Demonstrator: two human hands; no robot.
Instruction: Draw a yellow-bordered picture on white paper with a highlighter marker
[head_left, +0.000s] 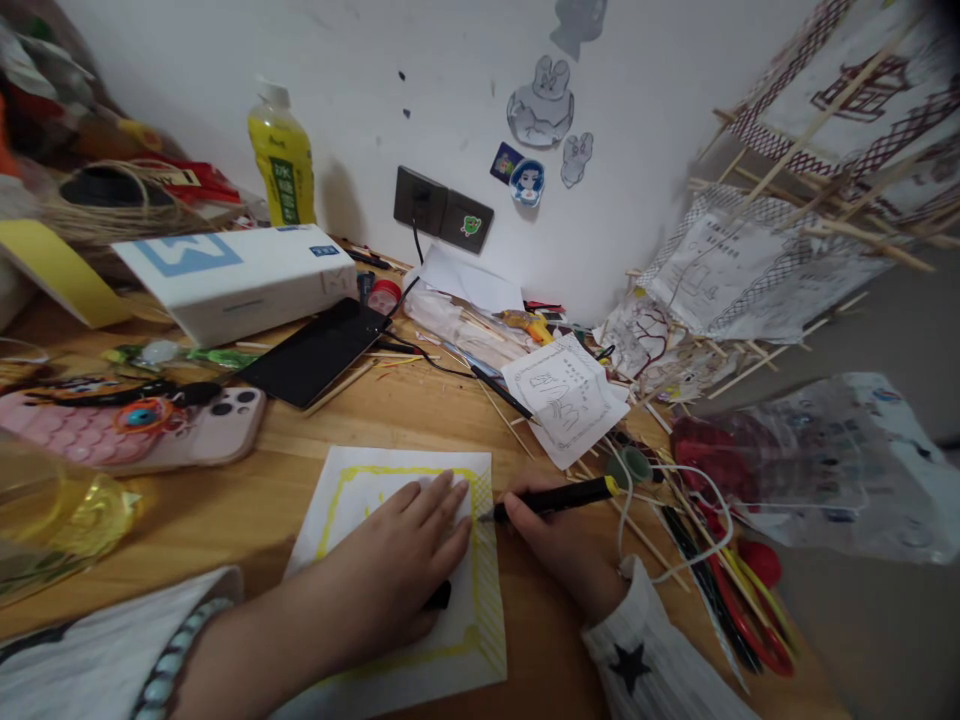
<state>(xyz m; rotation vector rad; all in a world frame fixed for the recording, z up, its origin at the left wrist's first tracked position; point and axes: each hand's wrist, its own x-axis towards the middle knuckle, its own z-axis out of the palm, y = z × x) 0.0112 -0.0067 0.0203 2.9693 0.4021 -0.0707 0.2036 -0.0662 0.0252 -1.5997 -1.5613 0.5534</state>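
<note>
Head view, entry one: a white rectangular paper sheet (464,600) with a yellow-drawn border lies on the brown wooden desk (420,410) under the left hand (394,560), fingers outstretched; its grip on the small black plastic cap (438,597) cannot be told. Entry two: the right hand (559,550) pinches a black marker with a yellow end (562,497), tip at the hatched right margin. Step, apparently: hatching that margin; the next stroke calls for a braced sheet.

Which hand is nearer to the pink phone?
Left. The left hand rests on the paper, to the right of the pink phone; the right hand, holding the black marker, is farther right, by the paper's right edge.
</note>
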